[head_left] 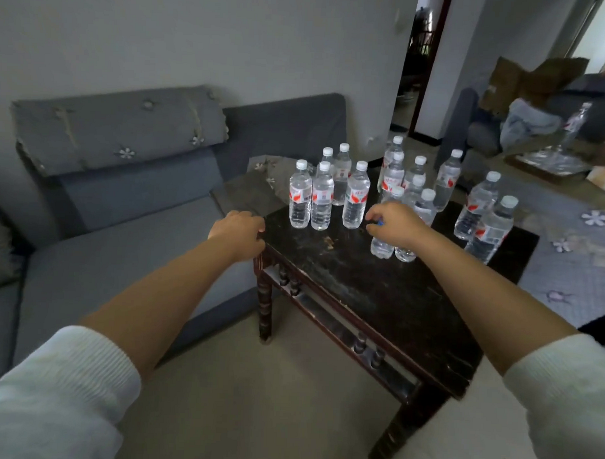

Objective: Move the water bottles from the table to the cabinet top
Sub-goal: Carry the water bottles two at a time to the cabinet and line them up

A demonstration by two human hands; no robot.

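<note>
Several clear water bottles with white caps and red labels stand on the far half of a dark wooden table [361,283]. A left cluster [322,202] stands near the back left edge, and two bottles [483,222] stand at the right edge. My right hand [395,225] hovers in front of the nearest bottle [381,247], covering its middle, fingers curled; whether it grips the bottle is hidden. My left hand [239,232] rests at the table's left corner with its fingers curled against the edge, holding no bottle.
A grey sofa [123,206] runs along the wall left of the table, its arm touching the table's back corner. Far right, one more bottle [575,122] stands on a low surface with plastic wrap, beside boxes and bundled cloth. A doorway [416,78] opens behind.
</note>
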